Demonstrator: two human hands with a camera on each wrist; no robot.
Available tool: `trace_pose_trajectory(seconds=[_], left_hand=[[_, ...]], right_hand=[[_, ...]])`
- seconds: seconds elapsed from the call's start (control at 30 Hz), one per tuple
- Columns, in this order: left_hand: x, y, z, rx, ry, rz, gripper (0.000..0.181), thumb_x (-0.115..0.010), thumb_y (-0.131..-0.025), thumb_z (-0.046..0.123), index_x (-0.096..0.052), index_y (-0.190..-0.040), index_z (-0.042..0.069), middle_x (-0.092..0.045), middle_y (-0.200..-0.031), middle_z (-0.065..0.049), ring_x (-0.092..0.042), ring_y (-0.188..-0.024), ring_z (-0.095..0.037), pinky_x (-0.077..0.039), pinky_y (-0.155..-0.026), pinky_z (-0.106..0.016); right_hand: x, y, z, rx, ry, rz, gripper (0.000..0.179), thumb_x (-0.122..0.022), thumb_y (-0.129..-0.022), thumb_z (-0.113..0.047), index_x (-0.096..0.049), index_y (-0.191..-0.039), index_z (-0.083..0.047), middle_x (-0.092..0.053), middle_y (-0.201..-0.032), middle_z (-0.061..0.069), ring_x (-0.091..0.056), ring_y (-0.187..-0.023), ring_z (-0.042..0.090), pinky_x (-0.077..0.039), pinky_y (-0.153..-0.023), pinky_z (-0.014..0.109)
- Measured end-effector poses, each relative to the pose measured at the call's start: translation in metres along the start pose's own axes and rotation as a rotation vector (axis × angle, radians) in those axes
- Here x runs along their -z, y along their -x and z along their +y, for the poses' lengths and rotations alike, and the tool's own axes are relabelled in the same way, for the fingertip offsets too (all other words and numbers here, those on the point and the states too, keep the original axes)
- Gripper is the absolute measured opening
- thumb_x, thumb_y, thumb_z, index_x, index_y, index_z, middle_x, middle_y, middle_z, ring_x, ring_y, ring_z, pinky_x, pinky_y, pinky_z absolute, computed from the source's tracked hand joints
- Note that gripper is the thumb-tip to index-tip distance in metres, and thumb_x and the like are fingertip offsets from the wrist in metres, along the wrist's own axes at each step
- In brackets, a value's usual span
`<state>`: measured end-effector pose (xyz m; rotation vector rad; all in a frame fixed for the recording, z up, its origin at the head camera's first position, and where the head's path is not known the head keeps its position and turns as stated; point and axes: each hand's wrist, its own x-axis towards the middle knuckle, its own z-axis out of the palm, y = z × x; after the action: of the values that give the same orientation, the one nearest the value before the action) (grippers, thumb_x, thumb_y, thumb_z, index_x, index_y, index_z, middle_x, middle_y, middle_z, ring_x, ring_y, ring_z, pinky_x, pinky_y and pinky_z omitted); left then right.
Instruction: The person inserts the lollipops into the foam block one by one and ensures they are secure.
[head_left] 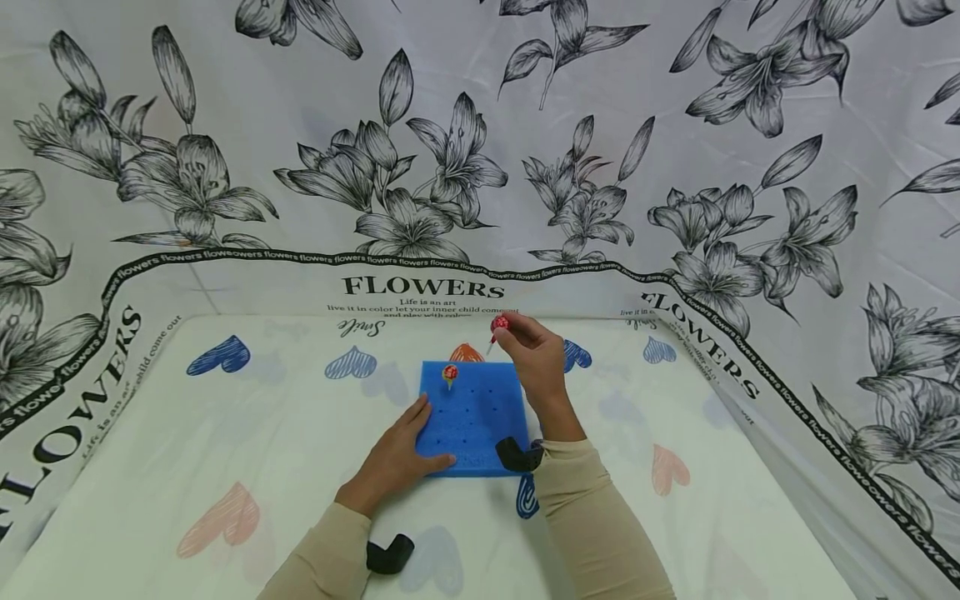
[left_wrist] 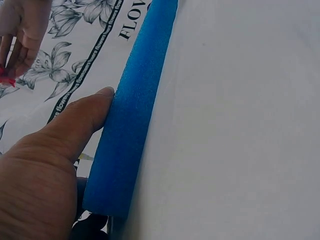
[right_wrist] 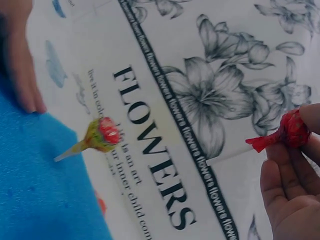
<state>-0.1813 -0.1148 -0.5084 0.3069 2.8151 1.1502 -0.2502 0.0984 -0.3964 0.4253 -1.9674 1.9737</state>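
Observation:
A blue foam block with rows of small holes lies on the table. One lollipop in a yellow-green and red wrapper stands on its stick in the block's far left part. My right hand pinches a second lollipop, in a red wrapper, between thumb and fingers above the block's far right corner. Its white stick points down in the head view. My left hand rests at the block's left side, fingers extended along that edge and the thumb against the near edge.
A white tablecloth printed with blue and red hearts covers the table. Behind it and at the sides hangs a white curtain with black flower drawings and lettering. A black strap piece sits at each wrist.

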Motion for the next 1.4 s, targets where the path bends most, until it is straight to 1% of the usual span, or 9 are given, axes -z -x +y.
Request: trace_pose_trajectory(seconds=[0.17, 0.33, 0.5, 0.6, 0.73, 0.97, 1.1, 1.23, 1.4], left_hand=[[0.000, -0.001, 0.001, -0.002, -0.011, 0.002, 0.105, -0.078, -0.073, 0.055, -0.027, -0.152, 0.007, -0.018, -0.159, -0.008, -0.022, -0.141, -0.038, -0.031, -0.105, -0.056], [0.001, 0.000, 0.001, 0.003, -0.008, -0.004, 0.105, -0.078, -0.074, 0.055, -0.027, -0.152, 0.008, -0.018, -0.159, -0.007, -0.021, -0.141, -0.037, -0.030, -0.106, -0.055], [0.001, -0.001, 0.002, -0.001, -0.011, -0.001, 0.104, -0.078, -0.074, 0.054, -0.028, -0.152, 0.007, -0.018, -0.159, -0.007, -0.021, -0.141, -0.036, -0.029, -0.106, -0.054], [0.001, -0.001, 0.001, 0.005, -0.003, -0.004, 0.104, -0.078, -0.074, 0.054, -0.028, -0.152, 0.007, -0.017, -0.159, -0.006, -0.020, -0.141, -0.037, -0.029, -0.106, -0.055], [-0.001, -0.001, 0.000, 0.006, -0.003, -0.011, 0.104, -0.078, -0.074, 0.054, -0.027, -0.152, 0.007, -0.017, -0.159, -0.007, -0.020, -0.141, -0.037, -0.029, -0.106, -0.055], [-0.001, -0.002, 0.001, -0.003, -0.005, -0.004, 0.104, -0.078, -0.074, 0.054, -0.028, -0.152, 0.006, -0.017, -0.159, -0.007, -0.021, -0.141, -0.037, -0.030, -0.106, -0.054], [0.000, -0.002, 0.002, -0.007, -0.005, -0.011, 0.104, -0.078, -0.074, 0.054, -0.029, -0.151, 0.005, -0.018, -0.159, -0.008, -0.022, -0.141, -0.037, -0.030, -0.106, -0.054], [0.000, -0.002, 0.002, -0.004, -0.009, -0.008, 0.103, -0.077, -0.074, 0.054, -0.029, -0.151, 0.004, -0.019, -0.159, -0.009, -0.022, -0.141, -0.037, -0.030, -0.106, -0.054], [0.001, -0.003, 0.001, -0.007, -0.003, -0.006, 0.103, -0.077, -0.075, 0.055, -0.030, -0.151, 0.004, -0.019, -0.159, -0.009, -0.022, -0.141, -0.037, -0.030, -0.106, -0.054]], right_hand=[[-0.003, 0.003, 0.015, -0.063, 0.035, -0.019, 0.035, -0.071, -0.090, -0.020, -0.066, -0.120, -0.002, -0.068, -0.108, 0.011, -0.064, -0.101, 0.023, -0.051, -0.088, 0.033], [-0.004, 0.007, 0.021, -0.119, 0.071, -0.015, 0.033, -0.071, -0.091, -0.021, -0.068, -0.119, -0.006, -0.069, -0.106, 0.007, -0.064, -0.100, 0.021, -0.052, -0.087, 0.032], [-0.007, 0.010, 0.028, -0.144, 0.101, -0.018, 0.036, -0.071, -0.091, -0.021, -0.067, -0.120, -0.003, -0.069, -0.108, 0.010, -0.064, -0.101, 0.024, -0.052, -0.087, 0.034], [-0.008, 0.012, 0.035, -0.173, 0.124, -0.019, 0.036, -0.070, -0.091, -0.021, -0.067, -0.121, -0.002, -0.069, -0.109, 0.009, -0.064, -0.102, 0.023, -0.052, -0.088, 0.035], [-0.009, 0.016, 0.046, -0.216, 0.173, -0.011, 0.035, -0.070, -0.091, -0.024, -0.068, -0.120, -0.005, -0.069, -0.110, 0.004, -0.064, -0.101, 0.020, -0.052, -0.088, 0.034], [-0.010, 0.021, 0.059, -0.224, 0.202, -0.026, 0.035, -0.069, -0.092, -0.028, -0.068, -0.121, -0.010, -0.068, -0.113, 0.003, -0.064, -0.103, 0.020, -0.051, -0.089, 0.036], [-0.011, 0.023, 0.067, -0.262, 0.231, -0.018, 0.034, -0.069, -0.091, -0.030, -0.068, -0.121, -0.013, -0.067, -0.115, 0.000, -0.064, -0.104, 0.018, -0.051, -0.088, 0.034], [-0.012, 0.024, 0.072, -0.284, 0.239, -0.038, 0.034, -0.069, -0.092, -0.028, -0.068, -0.122, -0.011, -0.066, -0.116, 0.001, -0.063, -0.105, 0.019, -0.051, -0.090, 0.035], [-0.013, 0.025, 0.076, -0.283, 0.240, -0.061, 0.035, -0.067, -0.093, -0.022, -0.065, -0.124, -0.006, -0.066, -0.116, 0.003, -0.063, -0.106, 0.020, -0.050, -0.091, 0.036]])
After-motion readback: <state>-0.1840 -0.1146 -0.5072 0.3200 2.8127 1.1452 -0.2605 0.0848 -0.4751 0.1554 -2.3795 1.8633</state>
